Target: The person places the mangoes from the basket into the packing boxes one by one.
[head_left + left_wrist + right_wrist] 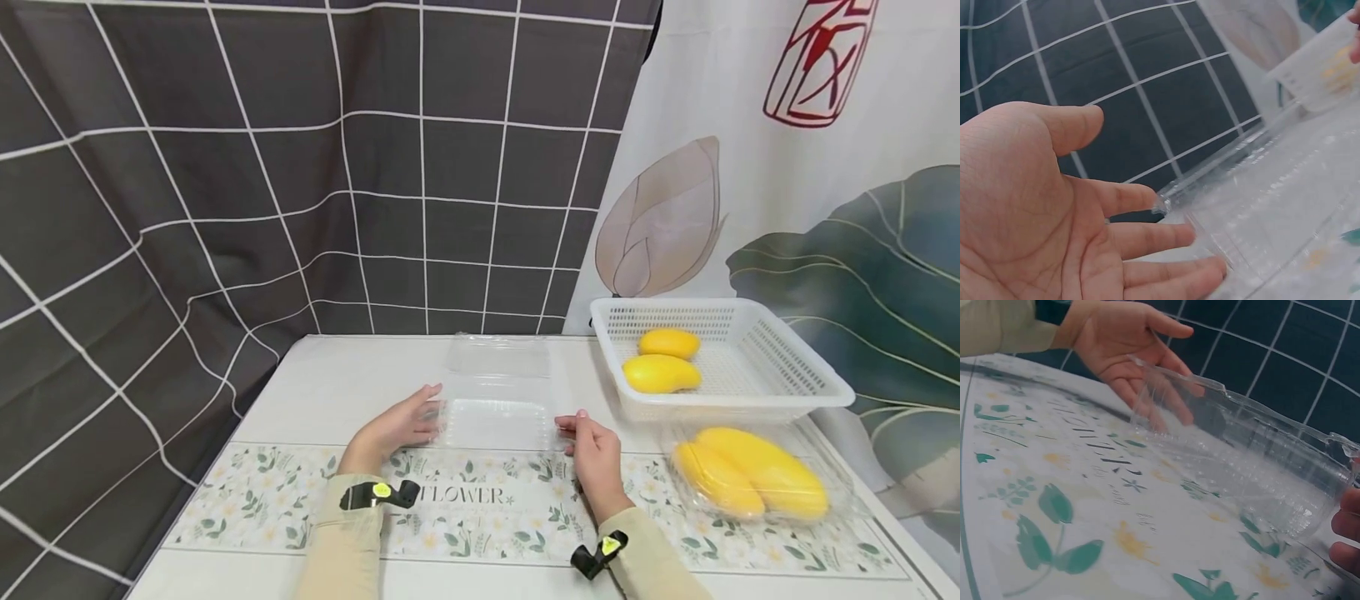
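Note:
A clear plastic clamshell box lies on the table with its lid laid back, away from me. My left hand is at the box's left end, palm facing it. In the left wrist view its fingers are nearly straight, their tips right at the box's edge. At the opposite end is my right hand, thumb uppermost. Its relaxed fingers show at the edge of the right wrist view, close beside the box wall. No fruit shows inside this box.
At the back right stands a white plastic basket with two yellow mangoes. In front of it, another clear box holds more mangoes. A flower-printed strip crosses the white table. Curtains hang behind.

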A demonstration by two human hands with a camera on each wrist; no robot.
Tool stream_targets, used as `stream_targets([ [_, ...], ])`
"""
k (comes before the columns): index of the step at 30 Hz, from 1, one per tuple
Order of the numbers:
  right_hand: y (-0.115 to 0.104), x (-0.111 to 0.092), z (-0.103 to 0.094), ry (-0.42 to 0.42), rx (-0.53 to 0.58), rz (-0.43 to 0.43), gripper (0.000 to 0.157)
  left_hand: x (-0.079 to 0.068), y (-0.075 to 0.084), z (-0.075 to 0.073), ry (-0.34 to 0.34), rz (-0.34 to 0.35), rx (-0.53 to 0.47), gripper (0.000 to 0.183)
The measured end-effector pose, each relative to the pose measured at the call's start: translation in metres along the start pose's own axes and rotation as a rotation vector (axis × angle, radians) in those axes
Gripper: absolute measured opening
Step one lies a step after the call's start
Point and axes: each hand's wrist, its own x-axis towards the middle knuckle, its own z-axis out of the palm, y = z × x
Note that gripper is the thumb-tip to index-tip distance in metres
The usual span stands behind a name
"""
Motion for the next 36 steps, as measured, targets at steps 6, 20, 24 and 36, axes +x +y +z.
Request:
stream_targets([
  [6, 0.005, 0.006, -0.011, 0.084, -0.012, 0.037, 0.058, 0.008, -0.001, 0.016, -0.045, 0.041, -0.005, 0.071],
  [20, 0.003, 0.012, -0.018, 0.149, -0.026, 0.022, 0.051, 0.02, 0.0, 0.03, 0.026, 0.094, -0.019, 0.059],
  [24, -0.001, 0.01, -0.018, 0.131, 0.012, -0.045, 0.043, 0.027, -0.004, 0.034, 0.097, 0.16, -0.053, 0.055],
  [36, -0.089, 0.01, -0.036, -0.093, 0.171, -0.296, 0.036, 0.031, -0.024, 0.043, -0.055, 0.375, -0.67, 0.062],
])
